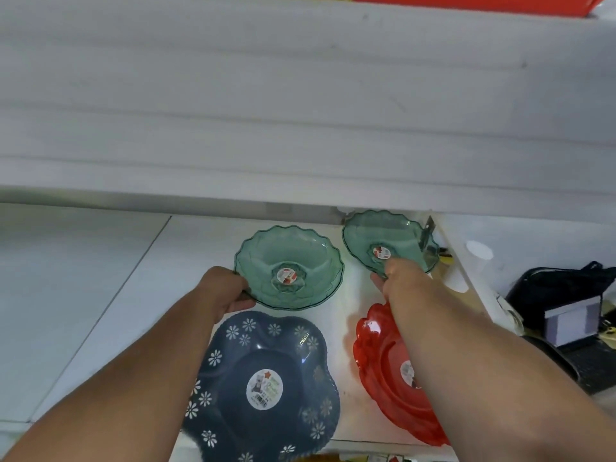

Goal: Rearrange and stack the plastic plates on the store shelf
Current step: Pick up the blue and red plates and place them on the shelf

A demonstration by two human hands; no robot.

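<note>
Lying nearest on the white shelf point(343, 315) are two single plates: a dark blue plate point(263, 385) with white flower prints and a round sticker on the left, and a red translucent plate point(383, 371) on the right, partly hidden under the right forearm. Neither is stacked on anything — they sit apart, side by side.

Just beyond them both hands are at work. The left hand point(221, 290) grasps the near-left rim of a green scalloped plate point(288, 266), its fingers curled over the edge; this plate seems to rest flat on the shelf. The right hand point(398, 278) holds a second green plate point(388, 240) by its near rim, fingers closed on it, and that plate is tilted, its far edge raised toward the back of the shelf under the upper board point(300, 95).

By the look of it, the task is at an early stage: four plates lie or hang separately, no stack is formed. The matching green pair is in hand and probably goes together first — the blue and red ones remain to be arranged.
</note>
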